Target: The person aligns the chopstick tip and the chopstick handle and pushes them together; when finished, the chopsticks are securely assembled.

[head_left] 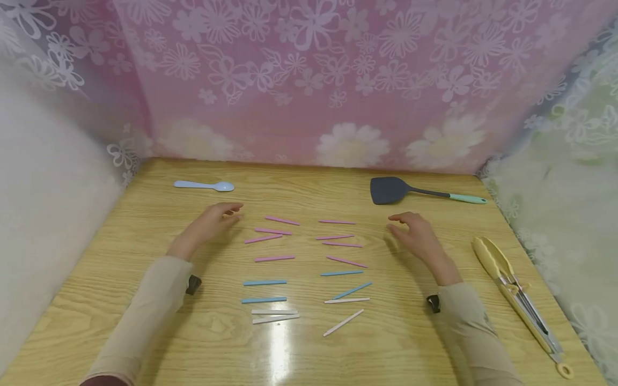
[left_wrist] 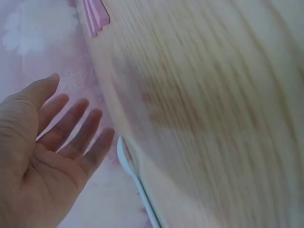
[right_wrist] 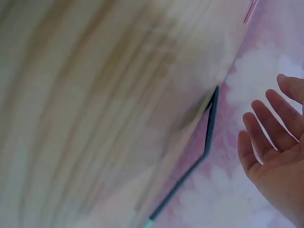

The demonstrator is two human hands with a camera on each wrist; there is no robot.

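Left hand (head_left: 211,222) and right hand (head_left: 417,236): fingers loosely extended, holding nothing. Pink sticks (head_left: 274,259) look light, stiff, perhaps snappable; best pinched at mid-length.

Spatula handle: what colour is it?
The handle is pale green, clearest in the head view.

Pale-blue spoon (head_left: 205,186) lies beyond left hand (head_left: 208,224); dark spatula (head_left: 390,191), beyond right hand (head_left: 421,239); yellow-tipped tongs (head_left: 520,308), right of that hand.

This is a curtained workspace — floral cloth (head_left: 299,102) hangs round a wood-grain table (head_left: 212,354).
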